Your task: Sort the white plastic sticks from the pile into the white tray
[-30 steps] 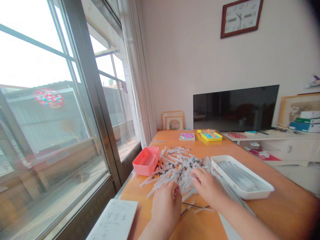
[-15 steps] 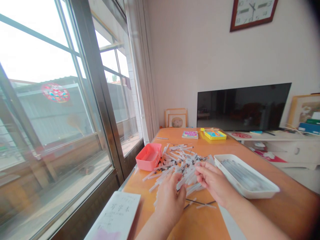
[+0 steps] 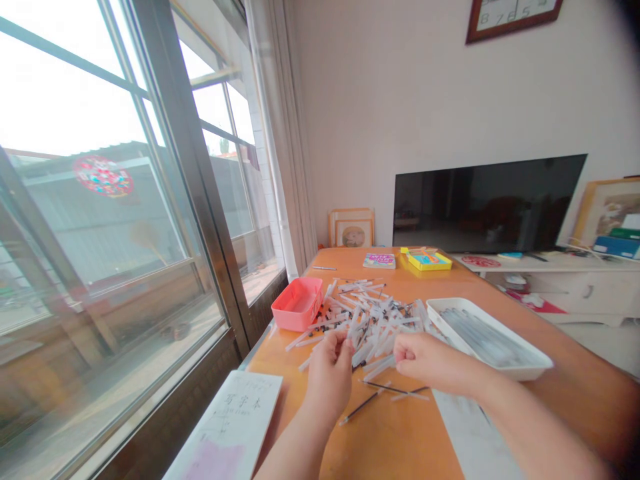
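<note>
My left hand (image 3: 330, 377) is closed, thumb and fingertips pinched together at the near left edge of a pile of translucent pen barrels (image 3: 370, 347). Whether a barrel sits in that pinch I cannot make out. To its right, my right hand (image 3: 425, 357) is curled into a fist beside the pile; its contents are hidden. Black caps or tips lie mixed among the barrels. Several thin dark pen refills (image 3: 363, 405) lie loose and crossed on the table in front of the pile. Right of the pile, a white tray (image 3: 530, 375) holds many slender refills lying lengthwise.
A pink plastic box (image 3: 293, 320) stands left of the pile. A notebook (image 3: 230, 423) lies at the near left, and a white sheet (image 3: 467, 433) under my right forearm. Farther back on the wooden table (image 3: 395, 447) are a small booklet (image 3: 379, 261) and a yellow box (image 3: 427, 261).
My hands have drawn apart slightly, and the right has curled into a fist. The left fingers have closed into a pinch. One dark refill now lies farther forward. The view has tilted down.
</note>
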Demonstrator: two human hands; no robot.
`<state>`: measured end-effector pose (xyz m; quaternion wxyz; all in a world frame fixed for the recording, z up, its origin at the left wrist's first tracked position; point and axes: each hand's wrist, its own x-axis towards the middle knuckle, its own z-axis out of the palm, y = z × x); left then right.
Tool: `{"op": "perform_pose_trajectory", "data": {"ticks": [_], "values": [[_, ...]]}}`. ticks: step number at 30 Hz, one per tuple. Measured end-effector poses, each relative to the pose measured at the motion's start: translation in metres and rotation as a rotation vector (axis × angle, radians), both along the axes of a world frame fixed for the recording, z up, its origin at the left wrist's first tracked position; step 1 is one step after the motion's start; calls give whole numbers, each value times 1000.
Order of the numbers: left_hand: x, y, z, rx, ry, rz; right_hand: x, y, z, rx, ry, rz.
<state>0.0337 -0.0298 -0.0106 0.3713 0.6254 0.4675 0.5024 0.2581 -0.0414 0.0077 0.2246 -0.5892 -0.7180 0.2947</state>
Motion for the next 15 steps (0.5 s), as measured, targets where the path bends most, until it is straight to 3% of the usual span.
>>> {"op": "perform_pose_trajectory", "data": {"ticks": [5, 10, 15], "values": [[0, -1, 6, -184, -236, -35, -5, -3, -17, 66, -336, 19], [-2, -8, 14, -340, -396, -95, -14, -1, -29, 84, -408, 60], [-4, -3, 12, -401, -466, -127, -16, 0, -37, 118, -380, 42]]}}
